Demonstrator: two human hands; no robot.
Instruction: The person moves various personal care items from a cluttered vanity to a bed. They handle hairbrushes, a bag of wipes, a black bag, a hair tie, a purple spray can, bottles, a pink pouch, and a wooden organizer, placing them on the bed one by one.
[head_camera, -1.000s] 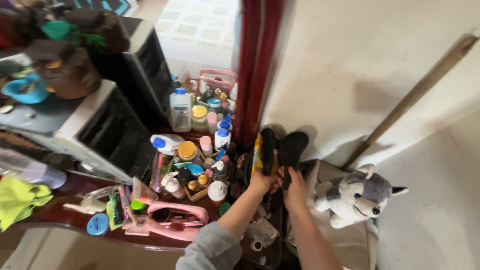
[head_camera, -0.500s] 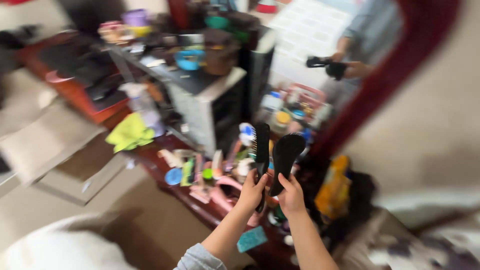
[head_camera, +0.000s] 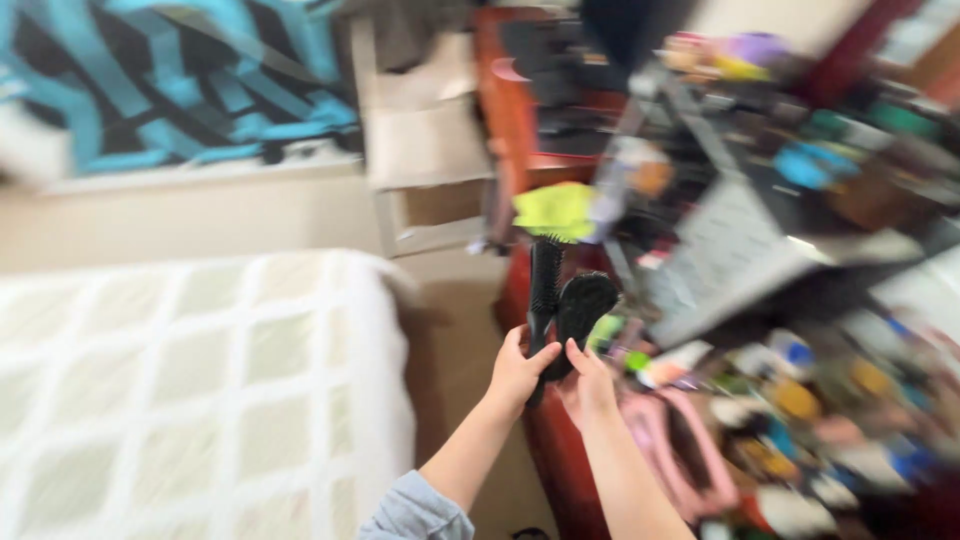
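From the head view, the left hand (head_camera: 518, 368) is gripping a black comb (head_camera: 544, 290) upright, and the right hand (head_camera: 588, 385) is grasping a black brush (head_camera: 582, 305) touching it. Both are hovering over the cluttered dresser's (head_camera: 545, 440) near edge, with a pink case (head_camera: 690, 455) lying just beside; a quilted white bed (head_camera: 200, 390) is leaving open floor (head_camera: 450, 330) between.

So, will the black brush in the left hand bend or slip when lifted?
Probably stiff: the brush stands straight above the left hand. Likely light, since the fingers alone hold it. Slipping seems unlikely, as the hand wraps its handle, though blur hides detail.
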